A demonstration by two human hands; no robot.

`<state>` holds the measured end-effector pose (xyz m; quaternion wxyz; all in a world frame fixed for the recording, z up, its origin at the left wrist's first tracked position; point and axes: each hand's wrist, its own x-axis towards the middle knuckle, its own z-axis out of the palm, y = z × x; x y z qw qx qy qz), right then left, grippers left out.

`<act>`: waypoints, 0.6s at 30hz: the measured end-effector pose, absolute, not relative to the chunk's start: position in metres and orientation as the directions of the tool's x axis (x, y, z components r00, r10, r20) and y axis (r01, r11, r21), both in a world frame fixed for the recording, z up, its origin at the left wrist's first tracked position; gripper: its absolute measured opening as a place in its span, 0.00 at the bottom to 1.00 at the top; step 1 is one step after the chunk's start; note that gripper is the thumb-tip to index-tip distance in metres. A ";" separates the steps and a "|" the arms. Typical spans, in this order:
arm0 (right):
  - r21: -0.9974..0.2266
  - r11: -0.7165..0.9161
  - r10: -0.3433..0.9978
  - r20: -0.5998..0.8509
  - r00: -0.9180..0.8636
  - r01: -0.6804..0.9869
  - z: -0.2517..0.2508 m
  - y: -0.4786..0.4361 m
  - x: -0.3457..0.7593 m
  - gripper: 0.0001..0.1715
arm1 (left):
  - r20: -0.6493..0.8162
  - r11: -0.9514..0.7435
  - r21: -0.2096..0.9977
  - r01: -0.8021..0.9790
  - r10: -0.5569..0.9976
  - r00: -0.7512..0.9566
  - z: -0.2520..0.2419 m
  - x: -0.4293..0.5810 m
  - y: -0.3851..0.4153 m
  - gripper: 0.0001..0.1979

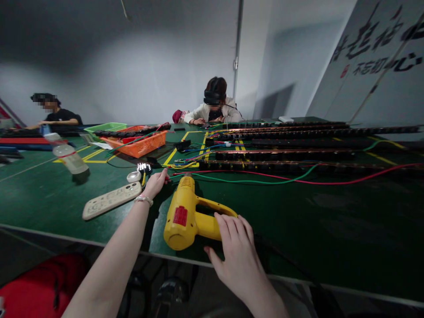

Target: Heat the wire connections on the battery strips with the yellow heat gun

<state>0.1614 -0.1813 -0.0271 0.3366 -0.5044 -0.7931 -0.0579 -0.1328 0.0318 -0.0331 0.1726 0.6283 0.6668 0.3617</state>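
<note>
A yellow heat gun (181, 214) with a red label lies on the green table, its nozzle pointing away from me. My right hand (235, 236) has its fingers over the gun's handle, with the thumb on the near side. Beyond the nozzle, my left hand (157, 182) pinches at the ends of thin wires; which strands are between the fingertips is hard to make out. A red wire (232, 172) and a green wire (251, 180) run rightward from there, along a long black strip (281, 166) with coloured leads.
Left of my left hand are a phone in a cream case (112, 201), a round white object (134, 176) and a bottle (69, 154). An orange basket (142, 145) and a green basket (106, 126) stand farther back. Two people sit across the table. More strips lie at right.
</note>
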 end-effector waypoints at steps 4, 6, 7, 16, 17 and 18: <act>-0.268 0.501 0.783 0.545 -0.300 0.823 -0.026 -0.180 0.148 0.32 | 0.235 -0.055 0.693 0.719 0.960 -0.154 -0.031 -0.131 0.030 0.33; -0.274 0.509 0.790 0.527 -0.315 0.816 -0.025 -0.180 0.142 0.32 | 0.252 -0.060 0.684 0.727 0.955 -0.159 -0.029 -0.130 0.029 0.33; -0.275 0.512 0.791 0.521 -0.322 0.813 -0.025 -0.181 0.138 0.32 | 0.261 -0.067 0.684 0.726 0.952 -0.159 -0.028 -0.130 0.029 0.33; -0.286 0.557 0.771 0.528 -0.357 0.780 -0.024 -0.185 0.124 0.31 | 0.268 -0.083 0.700 0.709 0.951 -0.154 -0.022 -0.130 0.029 0.31; -0.282 0.563 0.766 0.531 -0.362 0.777 -0.024 -0.185 0.124 0.31 | 0.262 -0.078 0.703 0.707 0.952 -0.156 -0.022 -0.131 0.029 0.31; -0.279 0.569 0.761 0.534 -0.368 0.774 -0.024 -0.184 0.125 0.30 | 0.256 -0.072 0.706 0.704 0.954 -0.158 -0.022 -0.131 0.028 0.31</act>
